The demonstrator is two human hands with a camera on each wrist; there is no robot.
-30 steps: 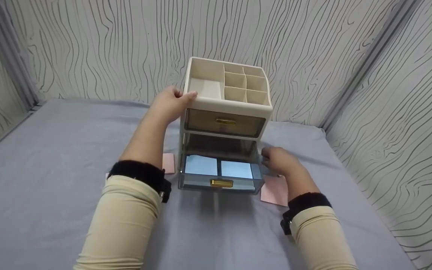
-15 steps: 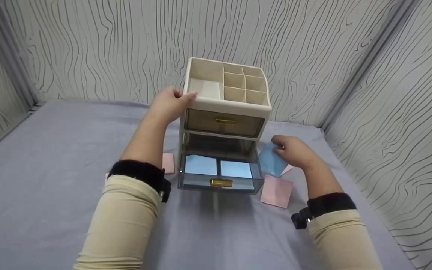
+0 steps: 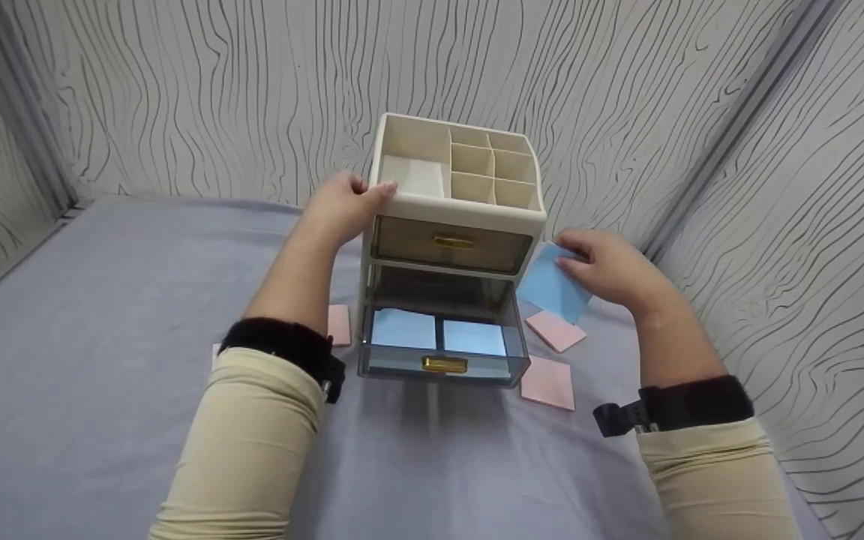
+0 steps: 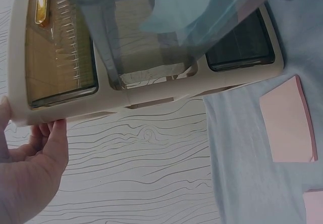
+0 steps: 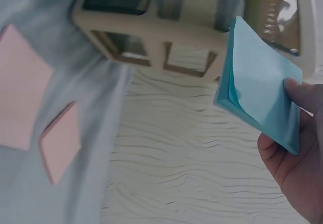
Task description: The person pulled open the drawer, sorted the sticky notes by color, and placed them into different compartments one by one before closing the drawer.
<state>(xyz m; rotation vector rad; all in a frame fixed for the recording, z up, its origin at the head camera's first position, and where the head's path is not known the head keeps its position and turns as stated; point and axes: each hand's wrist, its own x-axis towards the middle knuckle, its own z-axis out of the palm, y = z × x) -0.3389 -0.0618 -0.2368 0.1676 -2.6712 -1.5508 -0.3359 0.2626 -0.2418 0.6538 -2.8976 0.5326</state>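
A cream desktop organizer with divided top compartments stands in the middle. My left hand grips its upper left corner, thumb on the top edge; in the left wrist view the fingertips go behind the side. The middle smoky drawer is pulled out, with two light-blue pads side by side in it, a left pad and a right pad. To the right of the organizer, my right hand pinches a blue sticky note pad by one edge, thumb on its face, held in the air.
Right of the drawer, two pink pads lie on the cloth, a farther pad and a nearer pad. Another pink pad lies left, partly behind the left forearm. The upper drawer is closed. Patterned walls enclose the back and sides.
My right hand came out from beside the organizer with the blue sticky note pad, then moved farther back and right, uncovering a pink pad. The left hand keeps its grip.
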